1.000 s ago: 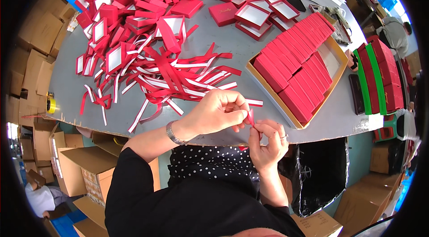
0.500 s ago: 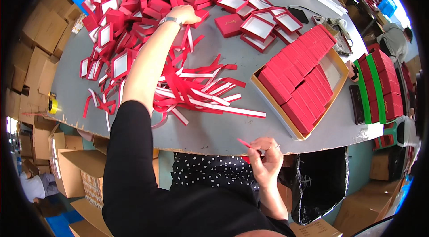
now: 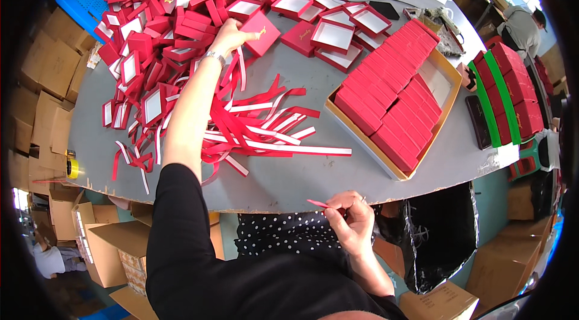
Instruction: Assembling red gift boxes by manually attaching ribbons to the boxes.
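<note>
At the edge of the heap of red box parts, my left hand [image 3: 231,38] grips a square red box lid [image 3: 260,31] with small gold lettering, the thumb lying across its face. Just below that hand, red ribbons [image 3: 241,130] with white undersides are spread in a tangle over the table. Close to the table's near edge, my right hand [image 3: 351,217] pinches a narrow red ribbon [image 3: 316,203] between thumb and fingers. Only its short end shows; the rest is hidden by the hand.
A shallow carton [image 3: 395,175] packed with rows of red boxes stands at right. Open white-lined box trays [image 3: 333,36] lie farther back. A blue crate [image 3: 78,3] is at the far left, a black-lined bin [image 3: 443,235] below the table edge. Another person [image 3: 522,27] is at far right.
My left hand has drawn back a little from the heap, and the red lid now shows plainly in it. The right hand keeps its pinch on the ribbon, slightly lower.
</note>
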A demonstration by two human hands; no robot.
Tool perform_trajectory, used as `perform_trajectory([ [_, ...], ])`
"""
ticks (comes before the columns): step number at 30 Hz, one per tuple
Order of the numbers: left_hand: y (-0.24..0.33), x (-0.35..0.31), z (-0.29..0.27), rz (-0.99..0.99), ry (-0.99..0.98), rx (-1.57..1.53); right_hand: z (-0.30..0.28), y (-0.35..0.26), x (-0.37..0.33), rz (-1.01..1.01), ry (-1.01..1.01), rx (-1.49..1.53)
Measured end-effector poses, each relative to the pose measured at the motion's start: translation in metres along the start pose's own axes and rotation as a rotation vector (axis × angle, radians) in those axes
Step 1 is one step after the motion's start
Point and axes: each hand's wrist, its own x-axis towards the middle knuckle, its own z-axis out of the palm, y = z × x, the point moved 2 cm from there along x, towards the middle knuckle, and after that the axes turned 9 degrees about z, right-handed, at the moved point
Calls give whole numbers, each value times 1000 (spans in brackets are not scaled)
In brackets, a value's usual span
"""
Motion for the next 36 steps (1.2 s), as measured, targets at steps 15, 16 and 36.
perform_trajectory([
  [15,141,-307,23,358,-529,-241,-30,-36,42,321,-375,337],
  [16,142,-311,26,365,-505,-219,-30,-33,39,360,-374,319],
  [36,143,-331,52,538,-360,-151,-32,-26,22,375,-323,24],
])
